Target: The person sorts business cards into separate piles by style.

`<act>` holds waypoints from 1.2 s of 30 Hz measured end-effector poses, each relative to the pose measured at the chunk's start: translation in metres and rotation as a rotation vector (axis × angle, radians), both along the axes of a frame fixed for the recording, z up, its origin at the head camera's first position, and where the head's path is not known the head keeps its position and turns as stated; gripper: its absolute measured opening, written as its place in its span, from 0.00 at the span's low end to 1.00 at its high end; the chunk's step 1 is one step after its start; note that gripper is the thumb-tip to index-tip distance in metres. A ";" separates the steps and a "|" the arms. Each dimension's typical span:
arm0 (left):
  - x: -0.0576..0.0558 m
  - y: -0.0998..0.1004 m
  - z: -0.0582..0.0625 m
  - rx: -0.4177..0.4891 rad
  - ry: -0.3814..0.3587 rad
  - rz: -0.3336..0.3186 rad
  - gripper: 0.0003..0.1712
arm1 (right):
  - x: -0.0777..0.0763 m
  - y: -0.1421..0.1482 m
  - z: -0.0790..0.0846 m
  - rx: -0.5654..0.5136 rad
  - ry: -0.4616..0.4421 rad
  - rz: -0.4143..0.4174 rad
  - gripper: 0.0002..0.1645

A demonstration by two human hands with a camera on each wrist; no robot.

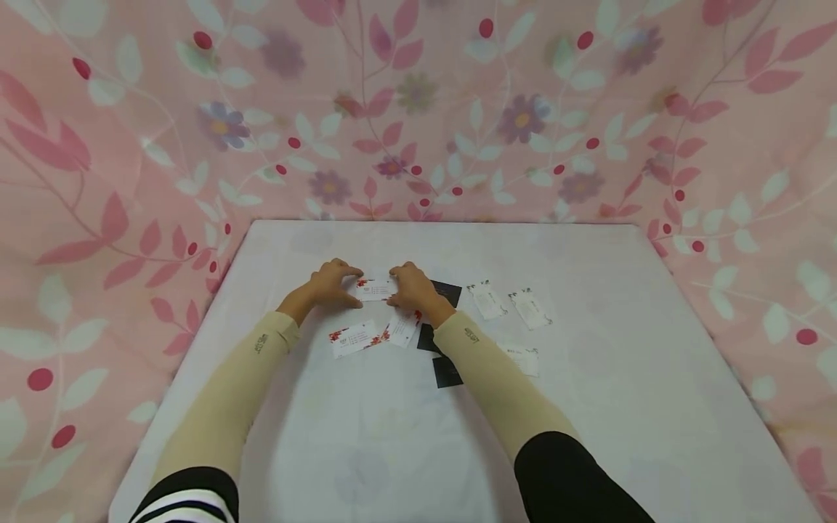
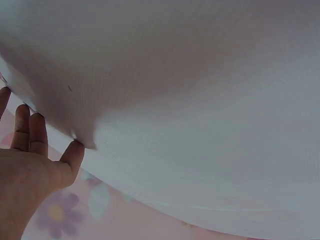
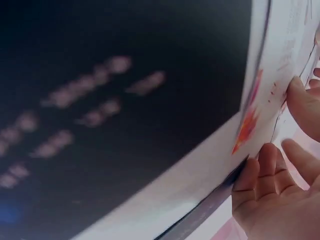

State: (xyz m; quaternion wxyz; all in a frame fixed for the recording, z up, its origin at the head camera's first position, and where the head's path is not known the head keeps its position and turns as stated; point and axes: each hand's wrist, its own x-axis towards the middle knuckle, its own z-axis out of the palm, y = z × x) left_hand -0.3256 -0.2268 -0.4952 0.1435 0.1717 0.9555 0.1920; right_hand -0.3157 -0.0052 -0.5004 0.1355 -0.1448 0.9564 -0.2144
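Note:
A white business card with red flowers [image 1: 374, 290] lies on the white-covered table between the two hands. At its left end is my left hand [image 1: 330, 283], thumb and fingers spread, fingertips down at the card's edge. My right hand [image 1: 416, 289] rests at the opposite end, its thumb and a fingertip touching the card. Just below lie two similar red-flowered cards, one to the left [image 1: 354, 339] and a tilted one [image 1: 401, 328] whose corners meet. In the left wrist view, the left hand's fingertips [image 2: 75, 145] touch the tablecloth.
Several black cards, one at the top [image 1: 447, 293] and one lower down [image 1: 447, 373], are partly hidden by my right arm. Farther right lie white cards with grey floral corners, two tilted [image 1: 487, 300] and one [image 1: 523, 359] beside the forearm. A pink floral curtain [image 1: 418, 109] surrounds the table.

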 end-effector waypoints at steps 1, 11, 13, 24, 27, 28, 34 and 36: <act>0.001 0.001 0.000 0.001 -0.006 0.003 0.42 | 0.000 0.000 0.000 0.016 0.002 0.008 0.41; 0.010 -0.003 -0.009 0.024 0.024 0.000 0.35 | 0.002 -0.005 0.001 0.090 -0.011 0.061 0.33; 0.012 -0.004 -0.010 0.036 0.026 -0.001 0.35 | 0.002 -0.005 0.000 0.109 0.001 0.064 0.33; 0.017 0.001 -0.003 0.100 0.064 -0.017 0.33 | -0.001 0.004 0.005 0.055 0.007 0.064 0.37; 0.015 0.001 -0.006 0.123 0.063 -0.026 0.41 | -0.001 0.007 0.006 0.055 0.005 0.067 0.38; 0.014 0.000 -0.006 0.131 0.058 -0.029 0.44 | -0.002 0.008 0.006 0.055 -0.001 0.070 0.38; 0.012 -0.005 -0.004 0.145 0.044 -0.055 0.45 | -0.001 0.004 0.008 -0.036 -0.021 0.124 0.38; 0.012 -0.010 -0.004 0.128 0.057 -0.064 0.43 | 0.001 0.002 0.009 -0.059 -0.007 0.145 0.38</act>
